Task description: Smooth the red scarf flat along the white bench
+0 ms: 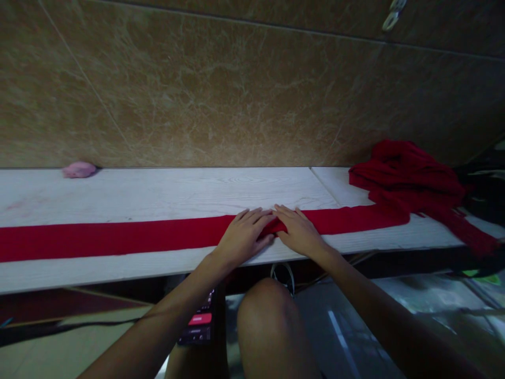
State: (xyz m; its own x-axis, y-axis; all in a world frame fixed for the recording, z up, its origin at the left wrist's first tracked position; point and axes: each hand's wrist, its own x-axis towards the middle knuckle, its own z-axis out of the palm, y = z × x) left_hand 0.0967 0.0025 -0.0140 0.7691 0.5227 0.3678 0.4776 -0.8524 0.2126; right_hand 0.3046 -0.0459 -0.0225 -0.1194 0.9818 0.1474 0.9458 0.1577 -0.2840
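Seated at a long pale wood-grain surface (pixel 177 192) set against a brown tiled wall (pixel 236 95).

Red cloth strip (pixel 118 237): lies flat on the surface, long axis left to right, parallel to the near edge and closer to it than to the wall. It leaves the view at the left. At the right it runs into a heap of red cloth (pixel 406 171) bunched at the back, with a tail trailing over the front edge.

Your left hand (pixel 245 231): open, palm down, fingers spread and pointing away and to the right, pressed on the strip about midway along what shows.

Your right hand (pixel 299 229): open too, palm down, fingers pointing away and to the left, on the same strip just beside the left hand. The fingertips of both nearly meet.

Between the two hands the cloth rises in a small pucker. Whether a thumb pinches that fold I can't tell; the light is dim and the thumbs are partly hidden.

Both hands sit directly on the strip, so neither is nearer. The flat run stretches off past the left hand, and the heap lies well apart to the right, on the right hand's side.

Also there: a pink lump (pixel 79 169) far left against the wall, a lit phone (pixel 199 321) below the surface, near your knee (pixel 268 310).
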